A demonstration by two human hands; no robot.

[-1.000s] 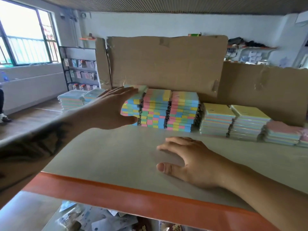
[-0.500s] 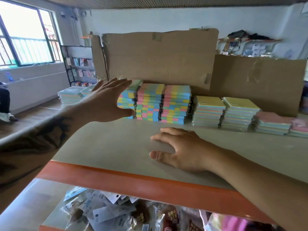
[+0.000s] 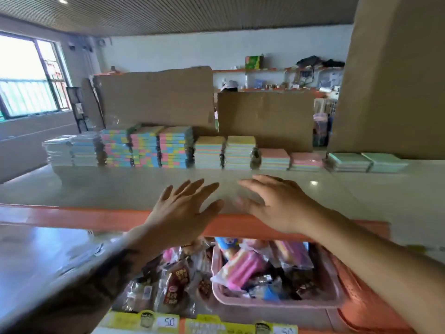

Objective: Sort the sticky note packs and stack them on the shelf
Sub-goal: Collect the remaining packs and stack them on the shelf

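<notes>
Stacks of sticky note packs stand in a row along the back of the grey shelf (image 3: 120,189). From the left: pale blue stacks (image 3: 72,150), three tall multicolour stacks (image 3: 147,148), two yellow-topped stacks (image 3: 225,153), two low pink stacks (image 3: 291,160), and low green stacks (image 3: 366,162). My left hand (image 3: 183,210) and my right hand (image 3: 277,203) hover over the shelf's front edge with fingers spread, holding nothing. Both are well short of the stacks.
Brown cardboard sheets (image 3: 156,97) stand behind the stacks, and a tall one (image 3: 390,80) rises at the right. The shelf has an orange front rail (image 3: 72,216). Below it sit a pink basket (image 3: 277,300) of wrapped goods and snack packets (image 3: 173,285).
My left hand has pulled back from the multicolour stacks to the shelf front. My right hand has lifted off the shelf. The view has backed away and dropped, showing the lower shelf.
</notes>
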